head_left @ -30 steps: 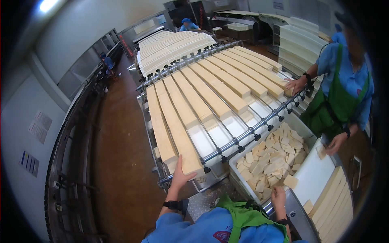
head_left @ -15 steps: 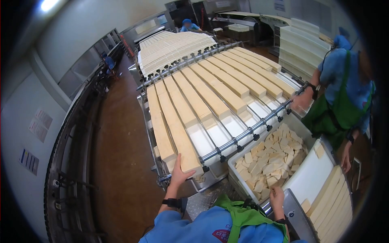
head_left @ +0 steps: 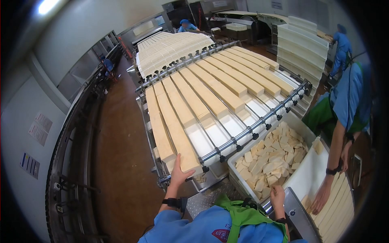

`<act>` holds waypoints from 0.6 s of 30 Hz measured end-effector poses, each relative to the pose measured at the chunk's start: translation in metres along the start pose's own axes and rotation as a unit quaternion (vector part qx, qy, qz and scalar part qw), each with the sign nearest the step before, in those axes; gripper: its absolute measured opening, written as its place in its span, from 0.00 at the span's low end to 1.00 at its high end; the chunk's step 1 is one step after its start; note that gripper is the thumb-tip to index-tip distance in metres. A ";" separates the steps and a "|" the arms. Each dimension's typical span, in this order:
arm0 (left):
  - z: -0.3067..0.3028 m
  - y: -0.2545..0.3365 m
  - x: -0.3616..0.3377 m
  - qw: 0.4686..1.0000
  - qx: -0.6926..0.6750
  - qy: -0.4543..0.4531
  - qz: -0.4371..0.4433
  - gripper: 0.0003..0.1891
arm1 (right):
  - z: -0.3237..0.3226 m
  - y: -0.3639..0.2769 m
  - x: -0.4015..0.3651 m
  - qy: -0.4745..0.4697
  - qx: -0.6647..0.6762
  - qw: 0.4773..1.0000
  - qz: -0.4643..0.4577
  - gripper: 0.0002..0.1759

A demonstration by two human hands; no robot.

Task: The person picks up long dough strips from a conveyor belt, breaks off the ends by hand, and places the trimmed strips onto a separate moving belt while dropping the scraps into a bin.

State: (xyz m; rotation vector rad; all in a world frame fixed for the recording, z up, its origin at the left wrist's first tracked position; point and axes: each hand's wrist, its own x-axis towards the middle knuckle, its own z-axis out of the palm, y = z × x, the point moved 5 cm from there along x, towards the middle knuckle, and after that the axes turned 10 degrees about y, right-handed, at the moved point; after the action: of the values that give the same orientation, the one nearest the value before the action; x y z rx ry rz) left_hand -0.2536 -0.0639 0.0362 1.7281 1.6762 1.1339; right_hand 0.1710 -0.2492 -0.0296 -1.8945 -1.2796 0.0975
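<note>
Long pale blocks (head_left: 206, 85) lie side by side on a white conveyor, parted by thin metal rods. My left hand (head_left: 179, 174) rests with its fingers spread against the near end of one long block (head_left: 178, 137), at the conveyor's front left corner. Close to the near rim of a white bin, my right hand (head_left: 277, 197) is closed, with its fingers curled in; what it holds, if anything, is hidden. Broken flat pieces (head_left: 273, 158) fill the bin (head_left: 239, 172) beside it.
A co-worker (head_left: 348, 97) at the right reaches over long strips (head_left: 334, 206) on a white surface. Metal bars with black knobs (head_left: 239, 139) cross the conveyor. Stacked white crates (head_left: 302, 48) stand behind. Other people are farther back. Brown floor (head_left: 113, 162) lies to the left.
The co-worker at the right has moved an arm from the conveyor's right corner down to the strips. Another person now shows behind. My hands look unchanged.
</note>
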 end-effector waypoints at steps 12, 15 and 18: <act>-0.001 -0.001 -0.001 0.999 0.030 0.030 0.010 0.52 | 0.002 0.000 -0.001 0.012 0.006 1.000 -0.016 0.08; -0.002 0.001 0.000 0.999 0.026 0.032 0.006 0.52 | 0.002 0.002 -0.001 0.007 0.003 1.000 -0.014 0.07; -0.001 0.000 0.000 0.999 0.021 0.035 0.006 0.52 | 0.002 0.003 -0.001 -0.004 -0.002 1.000 0.000 0.06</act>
State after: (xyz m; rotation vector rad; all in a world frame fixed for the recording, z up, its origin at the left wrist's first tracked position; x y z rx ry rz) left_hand -0.2542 -0.0641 0.0368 1.7455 1.7453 1.1847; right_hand 0.1717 -0.2493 -0.0328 -1.8995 -1.2873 0.1028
